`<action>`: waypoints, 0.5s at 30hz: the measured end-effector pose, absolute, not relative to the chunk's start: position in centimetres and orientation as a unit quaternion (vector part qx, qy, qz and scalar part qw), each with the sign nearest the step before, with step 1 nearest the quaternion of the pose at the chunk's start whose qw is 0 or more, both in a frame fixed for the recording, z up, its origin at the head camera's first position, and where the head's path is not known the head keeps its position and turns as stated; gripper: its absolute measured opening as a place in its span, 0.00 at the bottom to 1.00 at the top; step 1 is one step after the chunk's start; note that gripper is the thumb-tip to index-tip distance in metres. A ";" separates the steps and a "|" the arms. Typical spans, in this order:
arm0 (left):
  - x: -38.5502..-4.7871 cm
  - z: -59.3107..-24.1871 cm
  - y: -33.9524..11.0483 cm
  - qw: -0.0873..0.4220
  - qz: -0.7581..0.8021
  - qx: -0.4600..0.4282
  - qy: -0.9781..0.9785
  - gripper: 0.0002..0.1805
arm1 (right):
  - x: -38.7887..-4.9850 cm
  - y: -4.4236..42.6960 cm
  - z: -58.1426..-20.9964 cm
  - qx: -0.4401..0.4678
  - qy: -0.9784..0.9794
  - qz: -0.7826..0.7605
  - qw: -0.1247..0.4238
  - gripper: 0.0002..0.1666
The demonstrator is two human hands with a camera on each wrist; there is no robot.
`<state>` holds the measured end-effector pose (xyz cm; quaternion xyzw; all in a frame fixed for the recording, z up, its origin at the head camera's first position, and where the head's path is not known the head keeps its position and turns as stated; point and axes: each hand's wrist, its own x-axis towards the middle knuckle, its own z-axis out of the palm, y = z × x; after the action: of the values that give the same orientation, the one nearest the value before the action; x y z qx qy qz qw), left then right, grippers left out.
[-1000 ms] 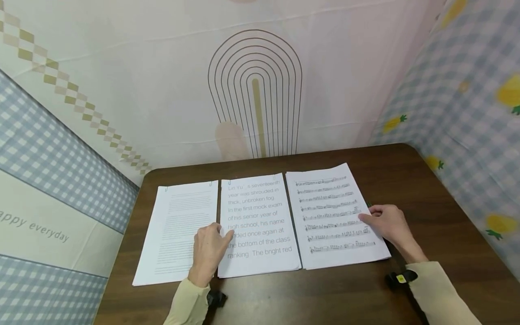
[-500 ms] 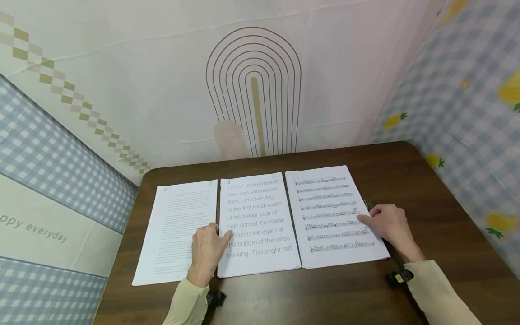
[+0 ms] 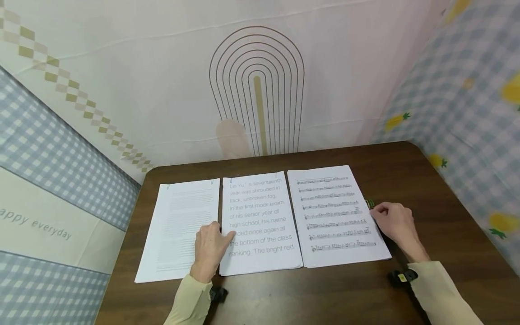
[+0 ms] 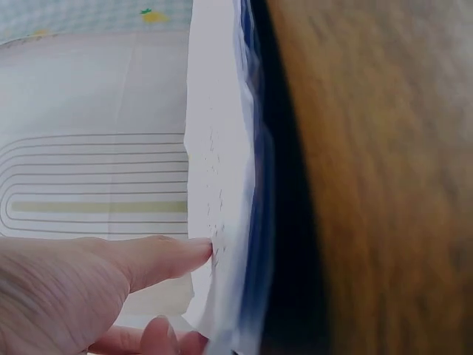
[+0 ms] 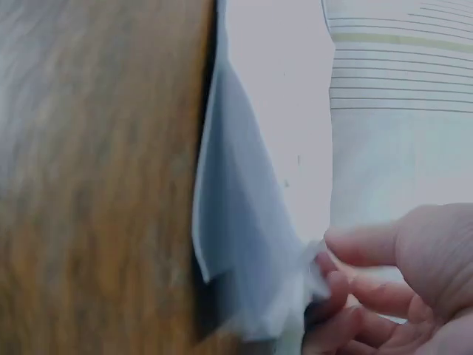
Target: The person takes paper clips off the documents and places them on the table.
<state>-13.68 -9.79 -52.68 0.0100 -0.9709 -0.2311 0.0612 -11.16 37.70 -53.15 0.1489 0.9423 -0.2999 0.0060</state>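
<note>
Three stacks of printed paper lie side by side. My left hand (image 3: 210, 247) rests between the left stack (image 3: 183, 212) and the middle large-print stack (image 3: 260, 225). Its thumb (image 4: 174, 257) touches the middle stack's top page. My right hand (image 3: 397, 225) is at the right edge of the sheet music (image 3: 331, 212). In the right wrist view its thumb and curled fingers pinch the paper edge (image 5: 273, 148), where the sheets stand slightly apart. Small green clips (image 3: 369, 204) show beside that edge, just above my fingertips.
A dark brown wooden table (image 3: 268, 298) carries the papers. Paper clips (image 3: 212, 182) sit at the top edges of the left and middle stacks. Patterned cloth (image 3: 174, 99) hangs behind and at both sides.
My right thumb has slid off the face of the sheet music to its right edge. The left hand keeps its place, and the stacks lie as before.
</note>
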 end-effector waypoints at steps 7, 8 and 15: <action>-13.7 -52.6 -9.7 0.051 -0.231 0.016 -0.972 0.19 | -11.2 37.4 -53.6 0.138 0.939 -0.315 -0.007 0.20; -13.7 -52.6 -9.7 0.050 -0.231 0.016 -0.972 0.19 | -11.2 37.4 -53.7 0.140 0.939 -0.314 -0.005 0.20; -13.9 -52.7 -9.8 0.043 -0.232 0.014 -0.972 0.19 | -11.1 38.0 -53.9 0.134 0.941 -0.311 -0.013 0.20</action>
<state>-13.88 -9.81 -52.74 0.0137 -0.9717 -0.2321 0.0426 -11.12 37.97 -53.90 0.1343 0.9407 -0.3113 -0.0126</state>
